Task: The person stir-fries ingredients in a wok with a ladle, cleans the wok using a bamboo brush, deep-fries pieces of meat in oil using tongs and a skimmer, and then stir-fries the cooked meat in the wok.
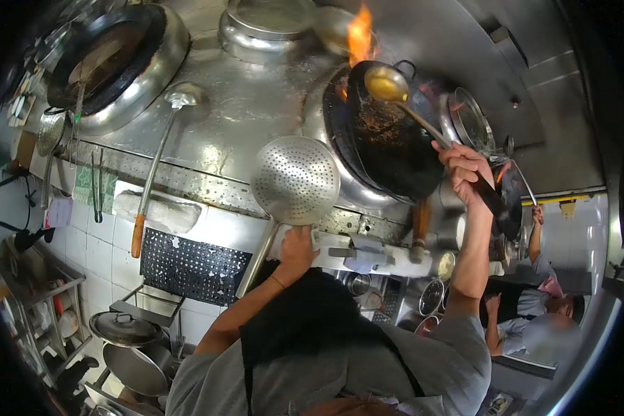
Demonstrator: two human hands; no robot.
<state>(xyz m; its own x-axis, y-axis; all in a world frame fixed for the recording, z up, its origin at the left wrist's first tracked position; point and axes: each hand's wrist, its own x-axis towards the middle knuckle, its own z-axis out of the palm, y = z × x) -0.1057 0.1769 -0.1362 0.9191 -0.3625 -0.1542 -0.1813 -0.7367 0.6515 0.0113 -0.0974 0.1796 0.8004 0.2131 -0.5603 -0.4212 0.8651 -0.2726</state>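
A person in a grey top and black apron stands at a steel kitchen worktop, seen from above through a round, wide lens. The right hand is closed firmly around the handle of a ladle, the dark end of the handle jutting out behind the fist. The ladle's bowl, with yellow liquid in it, is above the far part of a blackened wok. Dark brown bits lie inside the wok, and an orange flame leaps up behind its far rim.

The left hand is at the near edge of the worktop, fingers bent, just below the round head of a perforated skimmer. The skimmer's handle slants down past the left of the wrist. Whether this hand grips anything, I cannot tell.

Further left, a second ladle with a wooden grip lies across the worktop's edge, over a folded cloth. A larger wok sits at the far left. Below, near the floor, is a lidded pot.

At the right, a co-worker reaches up, holding a long-handled tool at another wok.
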